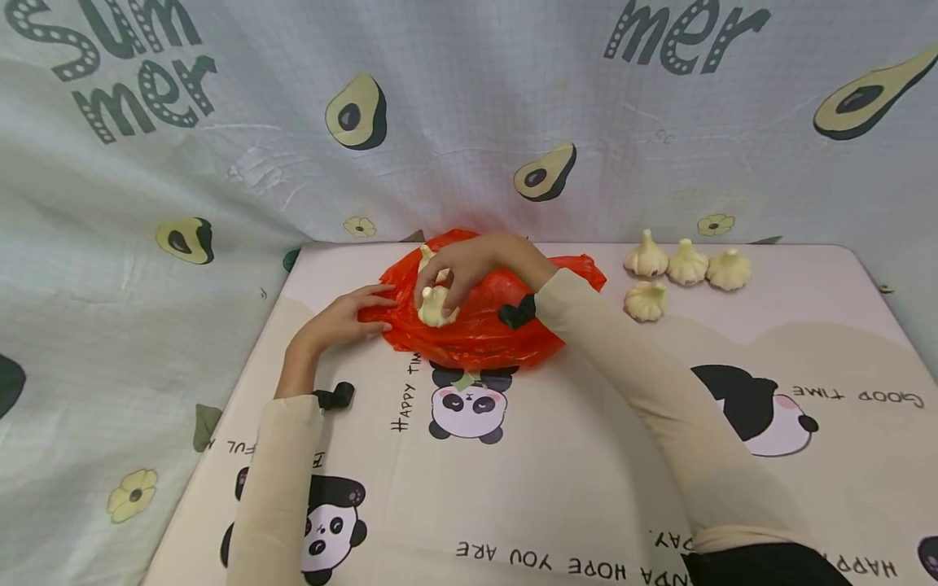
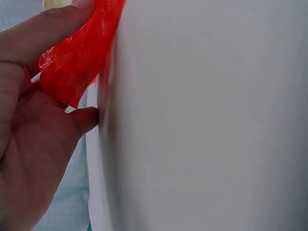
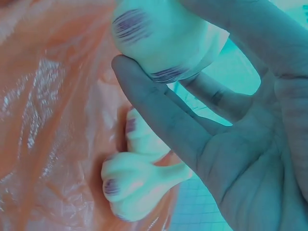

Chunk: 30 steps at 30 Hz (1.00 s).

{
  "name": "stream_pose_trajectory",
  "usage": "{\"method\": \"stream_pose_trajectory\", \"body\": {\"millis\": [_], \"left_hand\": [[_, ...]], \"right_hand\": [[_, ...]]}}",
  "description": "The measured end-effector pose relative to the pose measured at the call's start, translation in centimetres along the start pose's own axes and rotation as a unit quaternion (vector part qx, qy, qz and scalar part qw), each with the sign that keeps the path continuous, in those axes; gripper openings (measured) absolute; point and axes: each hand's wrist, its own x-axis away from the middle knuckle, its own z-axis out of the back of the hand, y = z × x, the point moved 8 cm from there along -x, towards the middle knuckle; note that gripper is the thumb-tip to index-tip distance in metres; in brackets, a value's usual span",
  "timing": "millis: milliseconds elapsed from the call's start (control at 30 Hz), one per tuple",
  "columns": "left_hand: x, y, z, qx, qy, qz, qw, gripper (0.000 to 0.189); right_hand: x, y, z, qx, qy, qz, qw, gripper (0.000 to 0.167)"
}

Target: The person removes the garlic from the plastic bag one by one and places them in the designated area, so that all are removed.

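A crumpled red plastic bag (image 1: 506, 334) lies spread on the table near its far edge. My left hand (image 1: 339, 319) holds the bag's left edge; in the left wrist view the thumb lies over the red film (image 2: 79, 62), which runs in between thumb and fingers. Above the bag, my right hand (image 1: 469, 264) grips a garlic bulb (image 1: 436, 311) between thumb and fingertips. Two more bulbs rest on the bag just beyond it, partly behind the fingers; the right wrist view shows one, a stemmed garlic bulb (image 3: 137, 187), beside the other bulb (image 3: 142, 134).
Several loose garlic bulbs (image 1: 687, 262) sit at the back right of the table, apart from the bag. A panda-print cloth covers the tabletop (image 1: 579, 456). Behind the far edge hangs an avocado-print curtain (image 1: 454, 106), close to the bag.
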Motion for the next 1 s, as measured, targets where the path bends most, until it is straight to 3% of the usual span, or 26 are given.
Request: {"method": "stream_pose_trajectory", "body": {"millis": [300, 567, 1000], "left_hand": [[0.0, -0.2, 0.3, 0.001, 0.006, 0.013, 0.9999, 0.045], [-0.3, -0.1, 0.4, -0.013, 0.001, 0.021, 0.9997, 0.047], [-0.6, 0.9, 0.3, -0.057, -0.027, 0.007, 0.9980, 0.044]], "right_hand": [[2.0, -1.0, -0.9, -0.006, 0.023, 0.048, 0.9985, 0.035], [4.6, -0.1, -0.9, -0.015, 0.096, 0.055, 0.9937, 0.036], [11.3, 1.6, -1.9, 0.016, 0.219, -0.015, 0.9754, 0.036]]}}
